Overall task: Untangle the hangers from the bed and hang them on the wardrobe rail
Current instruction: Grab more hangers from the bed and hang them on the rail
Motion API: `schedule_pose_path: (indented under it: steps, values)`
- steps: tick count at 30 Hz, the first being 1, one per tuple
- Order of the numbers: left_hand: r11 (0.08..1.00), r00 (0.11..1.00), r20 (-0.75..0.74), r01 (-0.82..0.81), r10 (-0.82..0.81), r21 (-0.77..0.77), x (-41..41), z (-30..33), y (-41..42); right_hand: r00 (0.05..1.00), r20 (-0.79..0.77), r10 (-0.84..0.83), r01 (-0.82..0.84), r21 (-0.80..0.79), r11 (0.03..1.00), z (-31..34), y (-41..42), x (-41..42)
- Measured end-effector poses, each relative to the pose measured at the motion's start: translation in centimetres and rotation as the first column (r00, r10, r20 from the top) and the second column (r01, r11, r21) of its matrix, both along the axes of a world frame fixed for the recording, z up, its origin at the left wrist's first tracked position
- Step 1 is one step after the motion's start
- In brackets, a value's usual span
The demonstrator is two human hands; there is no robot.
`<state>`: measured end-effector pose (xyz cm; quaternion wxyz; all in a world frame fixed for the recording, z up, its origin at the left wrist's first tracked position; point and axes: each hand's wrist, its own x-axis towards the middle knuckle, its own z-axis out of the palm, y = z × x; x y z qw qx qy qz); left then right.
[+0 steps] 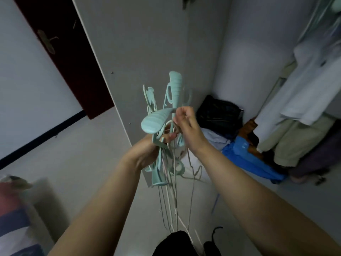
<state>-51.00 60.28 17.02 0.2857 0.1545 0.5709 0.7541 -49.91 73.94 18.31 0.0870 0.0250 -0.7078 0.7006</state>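
I have the hanger bundle [164, 145] in both hands, out in front of the wardrobe side panel [144, 52]. My left hand [147, 154] grips the middle of the bundle, fingers curled round the teal necks. My right hand [186, 124] sits just right of that, fingertips pinched on something thin near the hooks, probably one wire hook. Blur means I can't tell which strand.

The teal plastic hangers [175, 87] stick up above my fingers and the thin wire hangers [173, 200] dangle below them, down toward the floor. It's all still one knot, with nothing separated yet. No rail is visible; hung clothes [304, 89] are well to the right of my right hand, so the rail is likely up there.

Risks as I see them:
- If I pull the pinched strand straight out, the hooks below my left fingers probably cinch tighter. I think it needs rotating free, not yanking.
- The left grip holds many necks at once. If I loosen it for slack, loose ones could slide down and drop.
- The dangling wire ends below my fingers swing near my legs and can re-snag on each other.
- Wire bends easily, so forcing it may deform a hook.
- The clothes pile [239, 145] on the floor, down to the right of my fingers, could catch anything I drop.
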Motion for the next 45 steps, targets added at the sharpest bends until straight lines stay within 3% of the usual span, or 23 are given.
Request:
schedule_pose_path:
  steps: [6,13,17,20,24,27,29,31,33,36,38,40,42,45]
  values:
    - [0.999,0.992,-0.119,-0.043,0.046,0.030,-3.0,0.7,1.9,0.977,-0.073,-0.200,0.199,-0.025,0.980,1.4,0.8,-0.9]
    - [0.997,0.988,-0.135,0.077,-0.075,0.010,-5.8,1.3,2.8,0.948,-0.038,-0.317,0.318,0.197,0.927,1.9,1.6,-2.5]
    - [0.988,0.983,-0.109,0.152,-0.148,0.030,-7.2,1.5,3.6,0.943,0.024,-0.333,0.322,0.202,0.925,2.1,1.8,-3.1]
    - [0.994,0.987,-0.123,0.110,-0.108,0.016,-7.8,2.0,4.4,0.941,0.089,-0.326,0.298,0.236,0.925,2.2,2.5,-4.3]
    - [0.996,0.997,-0.050,0.057,-0.054,0.070,-8.6,2.9,5.9,0.976,0.113,-0.187,0.178,0.090,0.980,2.1,4.5,-4.6]
    - [0.997,0.998,-0.032,0.064,-0.062,0.050,-9.3,3.7,6.8,0.948,0.154,-0.278,0.264,0.102,0.959,0.2,8.5,-4.1]
    - [0.998,0.998,-0.023,0.061,-0.061,0.020,-9.8,4.0,7.4,0.882,0.254,-0.398,0.398,0.053,0.916,-3.2,12.5,-4.4]
    - [0.999,0.998,-0.051,0.041,-0.043,-0.025,-10.4,4.1,8.5,0.785,0.384,-0.486,0.482,0.114,0.869,-7.8,16.2,-4.6]
    - [0.997,0.993,-0.112,0.014,-0.022,-0.069,-11.0,4.2,10.0,0.697,0.512,-0.502,0.446,0.239,0.863,-12.8,19.4,-4.4]
    - [0.996,0.977,-0.215,-0.004,-0.015,-0.086,-12.0,4.8,12.6,0.643,0.671,-0.369,0.191,0.325,0.926,-16.8,21.4,-2.9]
    - [0.997,0.968,-0.250,-0.009,-0.011,-0.077,-12.6,5.1,14.3,0.560,0.799,-0.219,-0.026,0.281,0.959,-17.4,21.5,-1.9]
    - [0.996,0.965,-0.260,-0.045,0.025,-0.071,-13.0,5.5,16.1,0.416,0.901,-0.125,-0.135,0.198,0.971,-17.7,21.7,-1.2]
    - [0.992,0.957,-0.278,-0.107,0.084,-0.069,-13.5,5.7,17.5,0.305,0.952,-0.024,-0.083,0.052,0.995,-18.1,22.2,-1.1]
    - [0.974,0.924,-0.340,-0.212,0.174,-0.076,-13.9,5.8,19.0,0.273,0.948,0.165,0.128,-0.206,0.970,-19.1,23.3,-1.4]
